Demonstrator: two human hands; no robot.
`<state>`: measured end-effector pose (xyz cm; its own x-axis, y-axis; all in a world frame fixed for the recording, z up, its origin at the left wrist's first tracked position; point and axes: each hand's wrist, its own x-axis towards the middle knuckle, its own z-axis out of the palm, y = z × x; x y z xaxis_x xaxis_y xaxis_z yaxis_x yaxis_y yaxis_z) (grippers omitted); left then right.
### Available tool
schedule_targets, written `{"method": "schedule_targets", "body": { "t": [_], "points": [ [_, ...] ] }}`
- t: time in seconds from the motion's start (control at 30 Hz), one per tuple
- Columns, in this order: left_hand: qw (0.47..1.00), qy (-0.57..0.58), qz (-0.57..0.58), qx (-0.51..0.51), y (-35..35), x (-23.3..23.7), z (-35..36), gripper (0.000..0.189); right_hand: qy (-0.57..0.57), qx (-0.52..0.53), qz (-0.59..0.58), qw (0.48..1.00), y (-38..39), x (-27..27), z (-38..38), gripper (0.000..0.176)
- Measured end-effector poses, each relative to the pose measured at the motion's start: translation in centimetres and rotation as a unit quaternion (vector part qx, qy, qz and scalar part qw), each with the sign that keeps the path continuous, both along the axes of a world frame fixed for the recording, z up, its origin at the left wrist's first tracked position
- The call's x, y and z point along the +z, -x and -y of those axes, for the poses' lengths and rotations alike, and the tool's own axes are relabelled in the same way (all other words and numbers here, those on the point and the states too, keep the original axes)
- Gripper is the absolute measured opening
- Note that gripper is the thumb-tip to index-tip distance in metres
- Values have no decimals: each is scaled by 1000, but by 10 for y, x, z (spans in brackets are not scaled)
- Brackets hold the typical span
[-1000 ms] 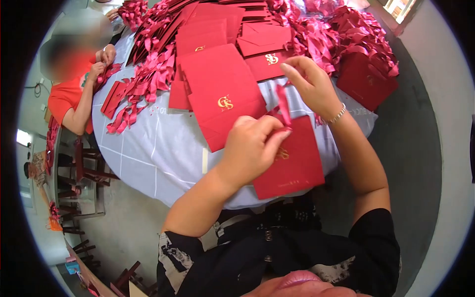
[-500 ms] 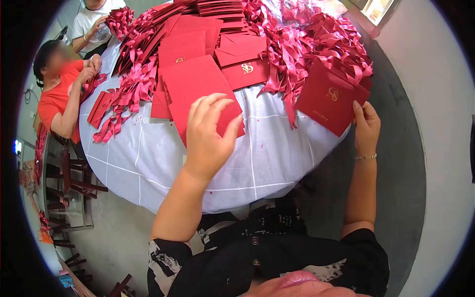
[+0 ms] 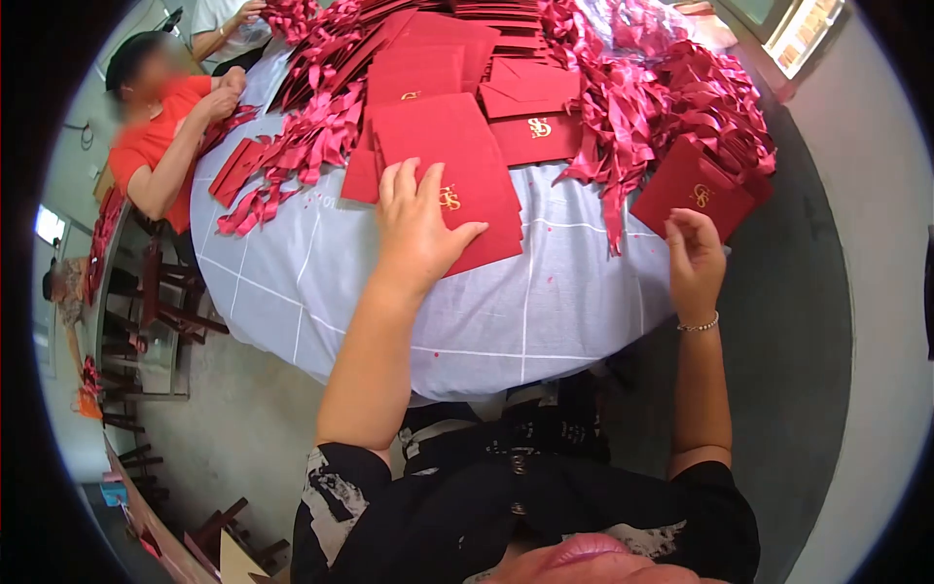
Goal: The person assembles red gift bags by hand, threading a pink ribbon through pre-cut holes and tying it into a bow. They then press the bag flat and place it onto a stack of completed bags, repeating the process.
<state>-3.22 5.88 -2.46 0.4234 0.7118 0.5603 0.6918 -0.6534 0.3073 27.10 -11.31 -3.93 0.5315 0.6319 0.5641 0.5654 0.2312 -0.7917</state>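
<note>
Several flat red cards or bags with gold lettering (image 3: 448,127) lie stacked at the middle of the cloth-covered table. My left hand (image 3: 418,229) rests over the lower left part of this stack, its fingers apart and nothing gripped. At the right table edge lies a red bag with a gold logo (image 3: 681,185). My right hand (image 3: 696,253) is just below it, fingers curled and parted from the bag, holding nothing visible. Pink-red ribbons (image 3: 623,136) are heaped above the bag.
More red envelopes (image 3: 535,92) and ribbon bundles (image 3: 311,136) cover the far side of the table (image 3: 477,331). A person in an orange shirt (image 3: 170,127) handles ribbon at the left, beside another in white (image 3: 229,34). Wooden stools (image 3: 175,292) stand lower left.
The view has shifted, so the table sits further right. My right hand has let go of the red bag at the right edge. My left hand has come down onto the stack.
</note>
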Motion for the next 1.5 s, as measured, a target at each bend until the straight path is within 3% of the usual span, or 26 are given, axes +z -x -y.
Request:
{"method": "schedule_targets", "body": {
  "t": [0.13,0.23,0.33,0.47,0.53,0.63,0.8,0.9,1.0,1.07,1.23,1.3,1.37,1.5],
  "points": [
    [999,32,25,-1,-1,8,2,88,68,80,99,990,37,21,-35,18],
    [998,44,42,-2,0,15,6,83,128,157,183,962,55,26,-62,26],
    [997,-4,75,-12,-2,21,10,74,114,233,213,942,90,35,-76,36],
    [997,-8,70,-12,0,29,14,65,58,157,273,947,99,27,-94,30],
    [996,15,79,-37,5,26,8,57,133,116,297,938,81,24,-96,28],
    [994,36,69,-73,7,21,4,52,154,102,355,916,40,15,-95,20],
    [991,68,38,-112,5,21,8,49,195,65,309,929,17,20,-90,17],
    [988,75,32,-135,3,19,7,48,113,83,428,893,28,19,-105,18],
    [984,83,42,-154,2,14,3,48,124,70,509,849,28,9,-125,15],
    [983,86,48,-157,3,11,1,49,158,96,515,837,21,6,-131,11],
    [982,106,43,-152,3,14,3,49,81,84,379,918,33,14,-124,6],
    [982,104,43,-151,1,12,4,49,89,95,398,908,30,11,-118,8],
    [982,112,33,-147,1,11,4,49,154,65,498,851,30,9,-114,12],
    [984,98,43,-141,1,8,3,50,149,73,441,882,24,-4,-118,13]
  ]
}}
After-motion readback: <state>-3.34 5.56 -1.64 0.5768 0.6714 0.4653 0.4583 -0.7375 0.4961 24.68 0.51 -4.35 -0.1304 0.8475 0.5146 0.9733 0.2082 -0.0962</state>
